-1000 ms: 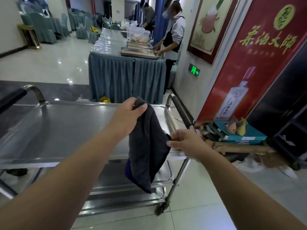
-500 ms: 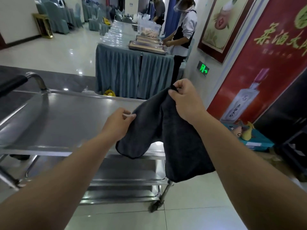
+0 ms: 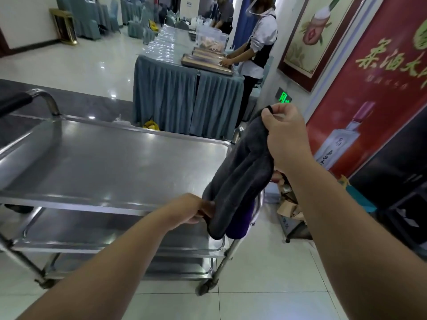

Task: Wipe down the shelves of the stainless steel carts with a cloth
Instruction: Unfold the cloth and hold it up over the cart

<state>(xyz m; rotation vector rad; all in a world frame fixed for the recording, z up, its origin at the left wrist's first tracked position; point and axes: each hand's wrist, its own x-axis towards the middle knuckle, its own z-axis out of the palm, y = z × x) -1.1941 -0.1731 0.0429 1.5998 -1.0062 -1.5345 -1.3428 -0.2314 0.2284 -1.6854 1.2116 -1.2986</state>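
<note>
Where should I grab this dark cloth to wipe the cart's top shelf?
Probably its broad middle, palm from above. The cloth hangs folded lengthwise, right hand pinching its top end, left hand pinching its lower edge; those ends are narrow, the middle would spread flat on the top shelf.

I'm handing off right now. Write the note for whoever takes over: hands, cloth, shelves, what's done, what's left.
Right hand: grip pinches the top corner of the dark cloth, held high.
Left hand: grip pinches the cloth's lower edge.
The cloth hangs stretched between them, in the air by the right end of the top shelf.
Done: cloth in hand; no wiping under way.
Left: wipe the top shelf, middle shelf and bottom shelf.
</note>
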